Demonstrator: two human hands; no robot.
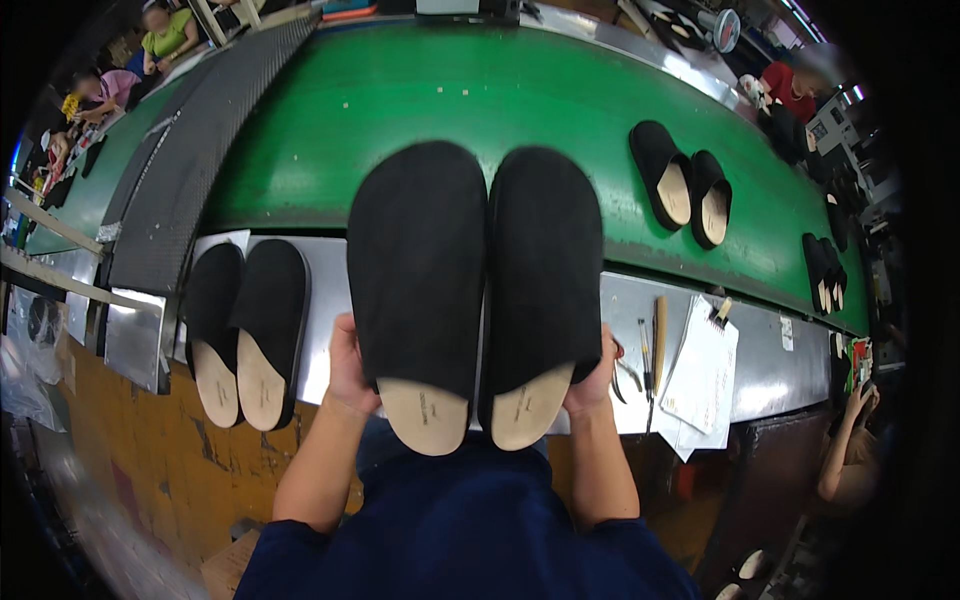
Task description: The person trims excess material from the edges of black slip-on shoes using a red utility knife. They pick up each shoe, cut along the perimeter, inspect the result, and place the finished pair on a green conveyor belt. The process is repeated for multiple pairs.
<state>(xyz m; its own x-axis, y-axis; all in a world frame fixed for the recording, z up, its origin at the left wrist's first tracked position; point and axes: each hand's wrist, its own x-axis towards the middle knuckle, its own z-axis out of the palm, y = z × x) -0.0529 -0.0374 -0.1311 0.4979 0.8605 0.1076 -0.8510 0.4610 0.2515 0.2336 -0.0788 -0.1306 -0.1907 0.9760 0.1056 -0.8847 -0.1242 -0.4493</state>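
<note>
Two black clogs with tan insoles are raised side by side in front of me, toes pointing away. My left hand (348, 368) is closed around the outer side of the left clog (420, 260). On the other side my right hand (597, 375) grips the right clog (543, 260) by its outer edge. Most of my fingers are hidden beneath the shoes. Another pair of black clogs (270, 290) rests on the metal ledge to the left of my left hand. Pliers (625, 375) with red handles lie just right of my right hand.
Beyond the metal ledge (770, 350) runs a green conveyor belt (400, 90), carrying a clog pair (665, 175) and more shoes at far right. A pen (646, 350), a wooden stick (660, 340) and clipped papers (700, 370) lie right. Other people sit along the line.
</note>
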